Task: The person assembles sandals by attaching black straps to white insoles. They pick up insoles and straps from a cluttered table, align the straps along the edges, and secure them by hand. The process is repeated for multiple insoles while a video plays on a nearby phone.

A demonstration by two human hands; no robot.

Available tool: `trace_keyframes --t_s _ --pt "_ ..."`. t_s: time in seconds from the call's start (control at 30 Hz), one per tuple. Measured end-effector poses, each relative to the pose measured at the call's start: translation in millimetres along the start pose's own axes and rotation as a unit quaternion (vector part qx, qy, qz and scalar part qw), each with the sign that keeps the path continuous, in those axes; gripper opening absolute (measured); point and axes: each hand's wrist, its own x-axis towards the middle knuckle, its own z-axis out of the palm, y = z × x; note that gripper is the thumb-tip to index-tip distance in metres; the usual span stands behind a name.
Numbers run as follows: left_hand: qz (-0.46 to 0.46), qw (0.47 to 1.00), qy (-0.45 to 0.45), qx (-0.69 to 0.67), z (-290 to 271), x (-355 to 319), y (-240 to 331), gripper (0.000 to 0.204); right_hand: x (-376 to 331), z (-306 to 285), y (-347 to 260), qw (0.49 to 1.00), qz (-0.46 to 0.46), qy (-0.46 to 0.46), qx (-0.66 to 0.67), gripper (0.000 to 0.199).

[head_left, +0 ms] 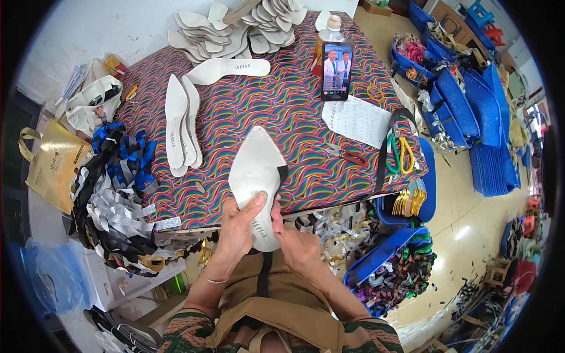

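Note:
A pale, pointed shoe insole (257, 167) is held up in front of me, over the near edge of the table, its toe pointing away. My left hand (240, 226) grips its left side, thumb pressed flat on the upper face. My right hand (299, 246) is closed at the heel's right edge; its fingertips are partly hidden. A black strip (283, 173) shows at the insole's right edge near the toe. Another black strip (265, 275) hangs below the heel over my brown apron (242, 285). Several matching insoles (176, 126) lie overlapped on the table to the left.
The patterned tablecloth (235, 109) carries an insole pile (206, 38), a lit phone (336, 70) against a bottle (331, 32), a paper sheet (356, 120), red-handled cutters (347, 154) and scissors (403, 156). Strap bundles (115, 200) hang left; blue bins (376, 259) stand right.

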Motion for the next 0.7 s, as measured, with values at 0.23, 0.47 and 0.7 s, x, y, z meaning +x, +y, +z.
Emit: trace_keyframes --t_s 0.23,0.47,0.7 --pt "-0.078 0.992 -0.033 -0.094 8 -2 -6 0.026 44 -34 -1 0.895 0.278 0.046 0.345 0.028" --pt "-0.057 0.992 -0.103 0.038 -2 -1 -14 0.024 54 -28 -3 0.855 0.289 0.059 0.426 0.003" --pt "-0.065 0.992 -0.082 0.073 11 -3 -6 0.024 47 -35 24 0.923 0.18 0.029 0.339 0.004"
